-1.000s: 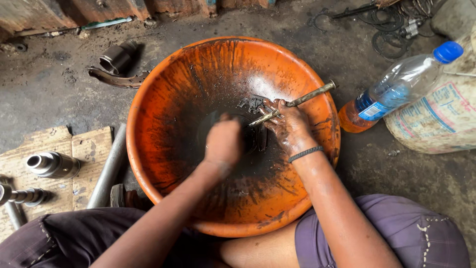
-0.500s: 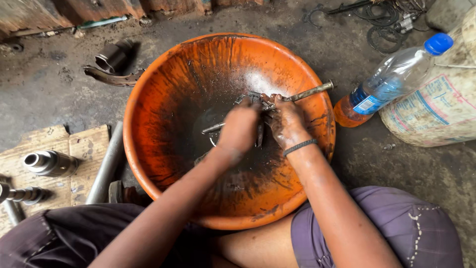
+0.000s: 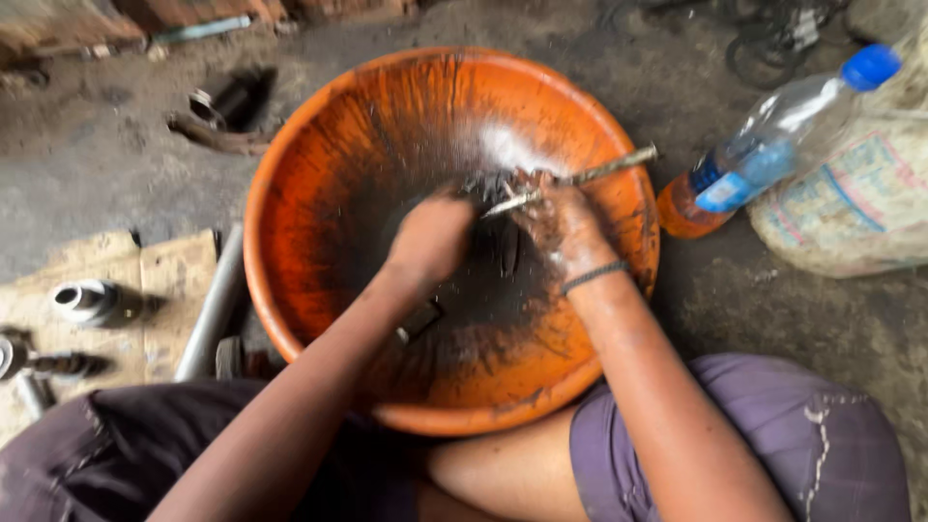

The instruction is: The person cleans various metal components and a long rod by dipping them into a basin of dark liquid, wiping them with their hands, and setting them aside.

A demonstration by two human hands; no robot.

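Observation:
A large orange basin (image 3: 290, 164), its inside black with grime, sits on the ground between my knees. My right hand (image 3: 565, 227), smeared with dirt and wearing a dark wristband, grips a long metal bolt (image 3: 604, 171) that slants up over the basin's right rim. My left hand (image 3: 430, 237) is curled into a fist right beside the bolt's lower end, in the middle of the basin. Whatever it may hold is hidden by its back and by blur. A small metal piece (image 3: 420, 319) lies in the basin under my left forearm.
A plastic bottle (image 3: 773, 145) with a blue cap and orange liquid leans at the right against a printed sack (image 3: 851, 203). Metal cylinders (image 3: 85, 300) rest on a board at the left, beside a grey pipe (image 3: 213, 309). A curved metal part (image 3: 217, 135) lies behind the basin.
My left hand has slid back and forth beside the bolt, now a little left and lower. The bolt stays in my right hand. The view has become blurred.

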